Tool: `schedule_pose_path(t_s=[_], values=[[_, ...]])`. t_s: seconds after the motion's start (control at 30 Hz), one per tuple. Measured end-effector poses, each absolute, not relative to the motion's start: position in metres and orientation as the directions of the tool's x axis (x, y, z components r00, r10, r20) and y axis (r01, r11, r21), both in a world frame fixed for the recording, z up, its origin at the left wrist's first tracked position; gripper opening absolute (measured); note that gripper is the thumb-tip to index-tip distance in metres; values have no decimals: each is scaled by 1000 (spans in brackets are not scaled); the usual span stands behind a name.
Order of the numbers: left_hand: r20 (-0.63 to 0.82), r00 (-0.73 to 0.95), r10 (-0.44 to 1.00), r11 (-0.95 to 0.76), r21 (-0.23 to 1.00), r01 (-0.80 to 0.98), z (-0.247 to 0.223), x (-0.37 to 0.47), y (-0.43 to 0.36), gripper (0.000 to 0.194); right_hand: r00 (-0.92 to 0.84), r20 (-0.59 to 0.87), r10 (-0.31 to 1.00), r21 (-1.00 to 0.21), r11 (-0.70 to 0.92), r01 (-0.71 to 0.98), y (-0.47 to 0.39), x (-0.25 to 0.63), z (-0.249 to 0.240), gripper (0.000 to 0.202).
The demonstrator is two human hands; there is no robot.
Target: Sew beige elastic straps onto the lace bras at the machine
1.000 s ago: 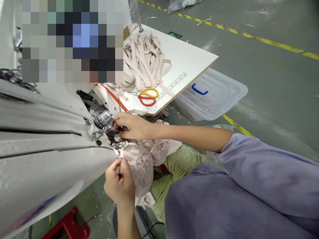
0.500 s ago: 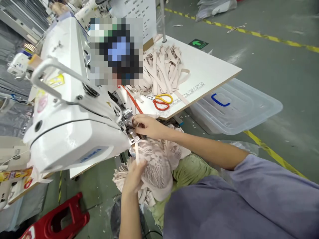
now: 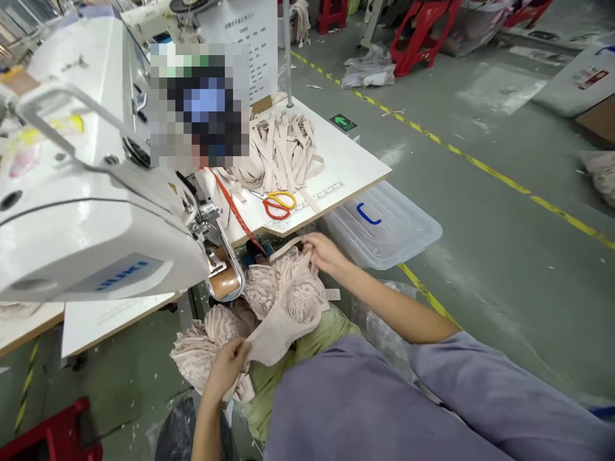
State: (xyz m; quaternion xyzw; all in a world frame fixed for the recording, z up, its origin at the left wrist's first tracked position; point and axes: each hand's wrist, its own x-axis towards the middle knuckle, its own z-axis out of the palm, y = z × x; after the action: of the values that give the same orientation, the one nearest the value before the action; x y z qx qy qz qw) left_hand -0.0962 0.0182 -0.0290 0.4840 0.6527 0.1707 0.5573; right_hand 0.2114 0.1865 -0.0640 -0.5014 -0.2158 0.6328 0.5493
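Note:
A beige lace bra [image 3: 302,301] is stretched out over my lap, off to the side of the sewing machine [image 3: 96,237]. My left hand [image 3: 228,365] is closed on the end of its smooth side band. Near the strap and upper cup edge, my right hand [image 3: 324,254] pinches the bra; its fingertips are partly hidden. Beneath and beside it, more beige lace cups and bunched fabric [image 3: 204,346] lie against my thigh. The machine's rounded sewing arm [image 3: 225,285] is just left of the bra, apart from it.
On the white table [image 3: 360,168] lie a heap of beige straps [image 3: 283,150] and scissors [image 3: 276,206] with yellow and red handles. A lidded clear plastic box [image 3: 389,224] stands below the table edge. A red stool [image 3: 52,435] is at lower left.
Both hands have come away from the machine's needle area, taking the bra with them. The bra is now spread between my hands over my lap. The view has swung to the right.

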Motion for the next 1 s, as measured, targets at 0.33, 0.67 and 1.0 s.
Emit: schedule_pose_path(t_s=[0.33, 0.67, 1.0], values=[[-228, -572, 788, 554, 669, 496, -53, -137, 12, 43, 614, -257, 746, -862, 110, -494, 232, 311, -31, 19], [-44, -184, 982, 159, 715, 681, 3, -67, 36, 26, -485, 55, 873, -938, 212, 276, 108, 163, -4, 14], [-15, 144, 989, -91, 707, 701, 37, -56, 28, 19, -713, 30, 701, -864, 376, 334, 92, 145, 20, 16]])
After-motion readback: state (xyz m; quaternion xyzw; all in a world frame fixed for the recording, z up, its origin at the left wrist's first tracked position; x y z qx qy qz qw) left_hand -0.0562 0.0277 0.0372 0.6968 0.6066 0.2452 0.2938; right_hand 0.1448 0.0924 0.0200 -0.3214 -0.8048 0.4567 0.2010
